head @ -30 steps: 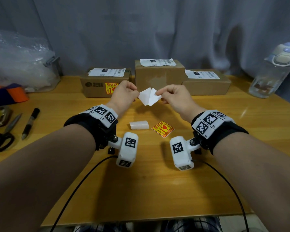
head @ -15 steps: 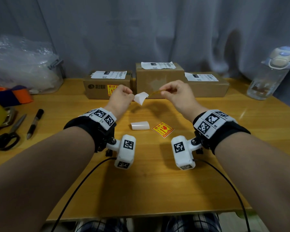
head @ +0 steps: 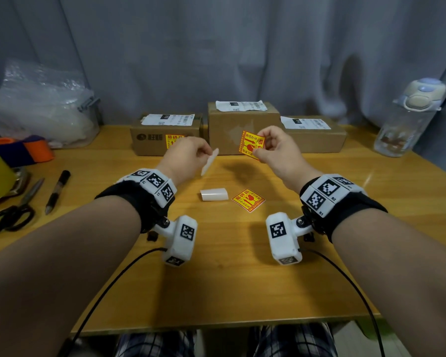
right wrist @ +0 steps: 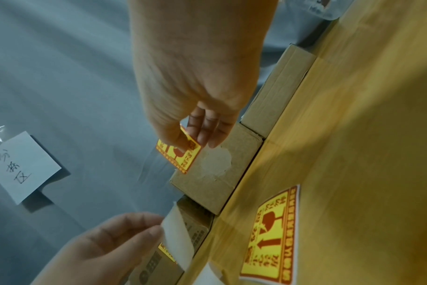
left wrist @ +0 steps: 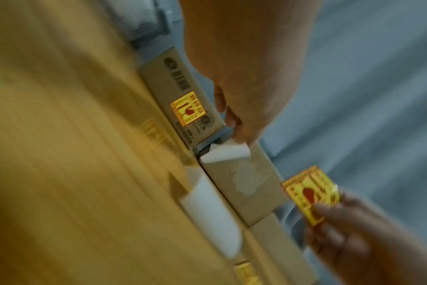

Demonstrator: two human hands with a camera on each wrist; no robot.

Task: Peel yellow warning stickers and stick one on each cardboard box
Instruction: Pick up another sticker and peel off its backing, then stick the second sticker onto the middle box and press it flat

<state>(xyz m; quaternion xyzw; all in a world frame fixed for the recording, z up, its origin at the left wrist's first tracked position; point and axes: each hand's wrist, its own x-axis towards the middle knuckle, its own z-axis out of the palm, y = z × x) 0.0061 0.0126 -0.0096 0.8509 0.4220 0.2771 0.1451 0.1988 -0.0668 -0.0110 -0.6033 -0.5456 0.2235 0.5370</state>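
Three cardboard boxes stand in a row at the table's far edge. The left box (head: 165, 137) carries a yellow warning sticker (head: 174, 140) on its front. My right hand (head: 262, 148) pinches a peeled yellow sticker (head: 251, 148) (right wrist: 181, 154) in the air, just in front of the taller middle box (head: 229, 127). The low right box (head: 317, 140) has a bare front. My left hand (head: 209, 153) pinches the white backing paper (head: 210, 161) (left wrist: 222, 154) left of the sticker. Another yellow sticker (head: 248, 200) lies flat on the table.
A curled white backing (head: 214, 194) lies beside the flat sticker. A pen (head: 57, 191), scissors (head: 11, 212) and an orange and blue roll (head: 23, 150) lie at the left, with a plastic bag (head: 36, 109) behind them. A water bottle (head: 410, 119) stands far right.
The sticker has come free of its backing. My right hand has lifted and turned it so its yellow face shows before the middle box, while my left hand keeps the white backing.
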